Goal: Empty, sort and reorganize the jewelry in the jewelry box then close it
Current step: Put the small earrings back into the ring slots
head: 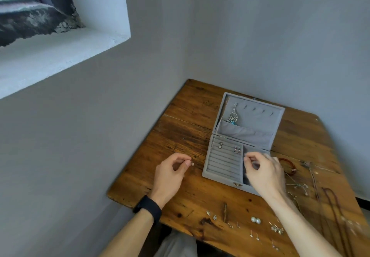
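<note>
A grey velvet jewelry box lies open on the wooden table, its lid tipped back. A silver dangling earring hangs from a hook in the lid. Two pairs of small earrings sit in the ring slots. My left hand, left of the box, pinches a small pale earring. Over the box's right compartment, my right hand has thumb and forefinger pinched together; whatever it holds is too small to see.
Loose jewelry lies on the table: small studs, two pearl earrings and pin earrings near the front edge, a red-brown bracelet, thin chains and dark bead necklaces at the right. Walls meet behind the table.
</note>
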Demonstrator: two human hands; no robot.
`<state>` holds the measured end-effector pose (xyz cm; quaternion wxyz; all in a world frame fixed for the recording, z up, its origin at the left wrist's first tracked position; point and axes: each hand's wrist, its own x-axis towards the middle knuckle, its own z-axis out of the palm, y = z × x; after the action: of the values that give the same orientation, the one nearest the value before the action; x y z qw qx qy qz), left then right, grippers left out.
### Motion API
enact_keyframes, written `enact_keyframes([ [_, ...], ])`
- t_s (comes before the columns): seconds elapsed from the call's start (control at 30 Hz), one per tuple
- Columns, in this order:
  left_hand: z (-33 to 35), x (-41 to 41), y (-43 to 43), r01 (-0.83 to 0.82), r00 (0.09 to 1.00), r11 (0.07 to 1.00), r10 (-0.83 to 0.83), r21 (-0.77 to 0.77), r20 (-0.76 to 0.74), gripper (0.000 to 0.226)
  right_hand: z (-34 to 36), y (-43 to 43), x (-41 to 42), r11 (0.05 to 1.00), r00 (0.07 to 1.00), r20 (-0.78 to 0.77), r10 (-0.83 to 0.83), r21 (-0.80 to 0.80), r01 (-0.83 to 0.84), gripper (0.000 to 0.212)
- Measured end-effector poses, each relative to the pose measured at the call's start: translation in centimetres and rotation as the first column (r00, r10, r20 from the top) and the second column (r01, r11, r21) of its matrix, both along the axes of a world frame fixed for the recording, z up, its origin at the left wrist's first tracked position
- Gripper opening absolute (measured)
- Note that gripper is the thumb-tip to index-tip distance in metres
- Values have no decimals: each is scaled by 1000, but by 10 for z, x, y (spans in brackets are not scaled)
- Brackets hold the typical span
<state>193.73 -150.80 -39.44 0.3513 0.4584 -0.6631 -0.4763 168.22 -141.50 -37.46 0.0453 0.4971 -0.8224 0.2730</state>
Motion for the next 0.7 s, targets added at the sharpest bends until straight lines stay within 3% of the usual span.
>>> enact_keyframes([
  [0.17, 28, -34, -16, 218, 968, 969, -200, -119, 149, 12, -26, 50, 2, 987, 991, -105, -81, 132, 94, 41],
  [0.3, 35, -70, -34, 341, 891, 924, -259, -174, 372, 9, -34, 56, -1, 929, 995, 24, -97, 360, 82, 67],
  [0.47, 41, -99, -54, 369, 746, 909, -164, -195, 645, 8, -35, 57, -3, 926, 996, 63, -69, 375, 41, 79],
  [0.57, 43, -110, -63, 341, 710, 917, -107, -207, 696, 15, -37, 58, -4, 934, 995, 75, -60, 355, 30, 85],
  [0.7, 42, -121, -65, 361, 698, 903, -96, -233, 710, 12, -37, 58, -2, 944, 993, 101, -63, 330, 27, 75],
])
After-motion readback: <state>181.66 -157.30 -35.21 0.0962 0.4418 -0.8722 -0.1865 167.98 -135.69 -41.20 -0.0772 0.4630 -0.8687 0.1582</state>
